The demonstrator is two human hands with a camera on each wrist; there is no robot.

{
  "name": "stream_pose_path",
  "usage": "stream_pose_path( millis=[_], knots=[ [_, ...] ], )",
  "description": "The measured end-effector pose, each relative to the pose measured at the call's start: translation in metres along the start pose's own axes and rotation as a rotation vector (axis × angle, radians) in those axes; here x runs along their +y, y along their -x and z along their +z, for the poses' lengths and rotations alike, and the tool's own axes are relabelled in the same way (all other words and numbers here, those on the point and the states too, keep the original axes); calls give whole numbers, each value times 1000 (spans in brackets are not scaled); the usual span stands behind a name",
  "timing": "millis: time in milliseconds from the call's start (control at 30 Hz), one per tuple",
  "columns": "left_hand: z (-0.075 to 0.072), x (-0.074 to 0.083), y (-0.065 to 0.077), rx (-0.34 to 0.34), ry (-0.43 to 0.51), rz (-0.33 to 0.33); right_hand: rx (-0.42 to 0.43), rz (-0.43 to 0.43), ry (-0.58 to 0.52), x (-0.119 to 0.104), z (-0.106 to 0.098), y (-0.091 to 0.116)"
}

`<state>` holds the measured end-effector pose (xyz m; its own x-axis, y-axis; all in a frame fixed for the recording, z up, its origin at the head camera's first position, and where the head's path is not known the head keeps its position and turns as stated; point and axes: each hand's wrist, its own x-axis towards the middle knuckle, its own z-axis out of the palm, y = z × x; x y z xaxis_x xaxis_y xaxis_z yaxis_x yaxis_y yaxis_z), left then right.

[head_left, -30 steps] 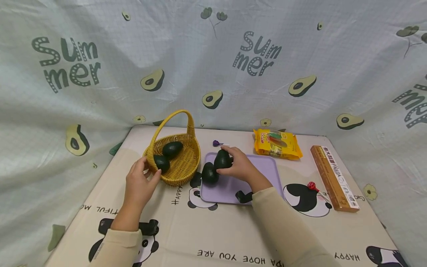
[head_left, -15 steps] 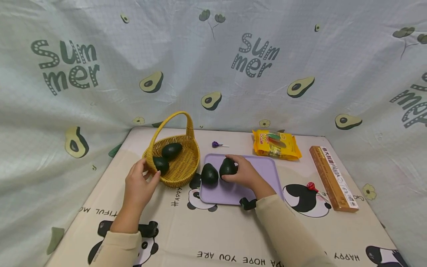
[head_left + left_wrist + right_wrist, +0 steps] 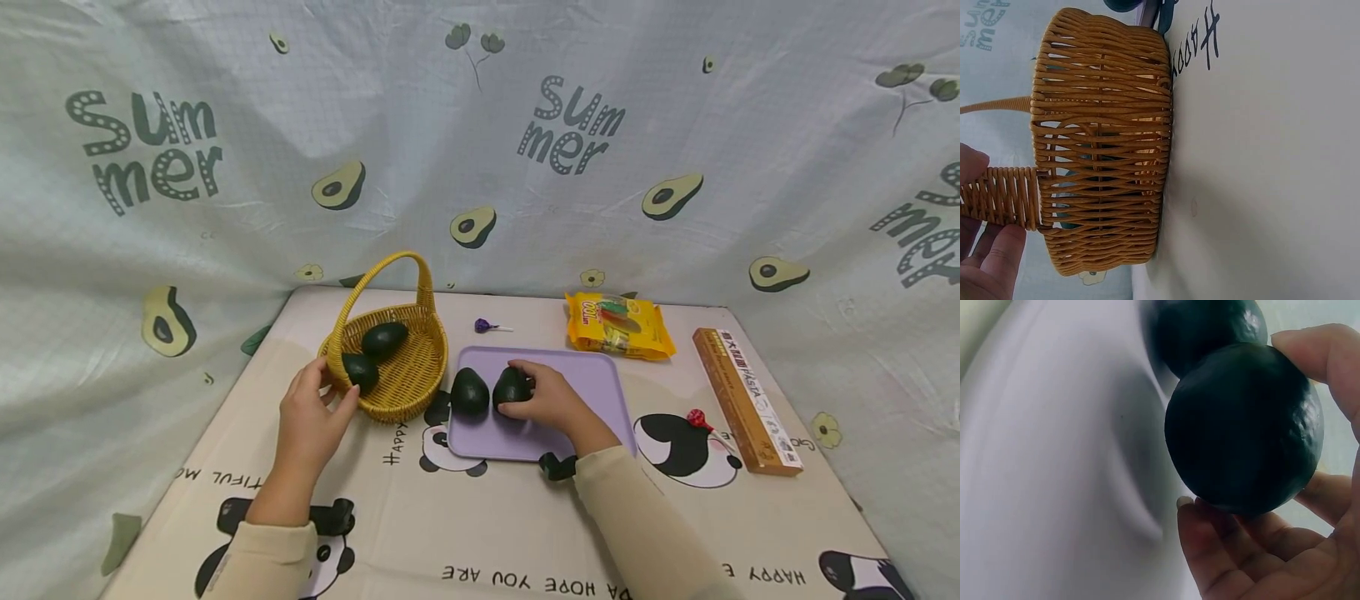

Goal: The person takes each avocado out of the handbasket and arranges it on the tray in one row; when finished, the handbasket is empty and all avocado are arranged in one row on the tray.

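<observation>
My left hand (image 3: 311,414) pinches the foot of the handle of a yellow wicker basket (image 3: 405,396); in the left wrist view the thumb and fingers lie on either side of the woven handle band (image 3: 1007,197). Two dark green avocados (image 3: 386,340) lie inside the basket. Over a lilac tray (image 3: 592,367), my right hand (image 3: 551,398) grips another avocado (image 3: 510,390) between thumb and fingers. In the right wrist view this avocado (image 3: 1244,428) is close over the tray surface. Beside it, to the left on the tray, stands one more avocado (image 3: 470,393).
Behind the tray lies a purple lollipop (image 3: 486,325). A yellow snack packet (image 3: 618,325) is at the back right. Farther right are a red lollipop (image 3: 697,418) and a long brown pasta box (image 3: 742,400). A printed curtain (image 3: 420,125) hangs behind the table.
My right hand has lowered its avocado toward the tray and shifted it slightly right, beside the other avocado. The left hand has stayed at the basket handle.
</observation>
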<state>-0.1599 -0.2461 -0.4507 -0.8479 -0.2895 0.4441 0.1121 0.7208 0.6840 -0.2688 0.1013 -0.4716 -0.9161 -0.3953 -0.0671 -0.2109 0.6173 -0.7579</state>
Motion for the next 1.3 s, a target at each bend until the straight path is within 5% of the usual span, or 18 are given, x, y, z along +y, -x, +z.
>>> stream_pose_path(
  millis=[1300],
  knots=[
    [0, -1, -1, 2, 4, 11, -4, 27, 25, -6, 4, 6]
  ],
)
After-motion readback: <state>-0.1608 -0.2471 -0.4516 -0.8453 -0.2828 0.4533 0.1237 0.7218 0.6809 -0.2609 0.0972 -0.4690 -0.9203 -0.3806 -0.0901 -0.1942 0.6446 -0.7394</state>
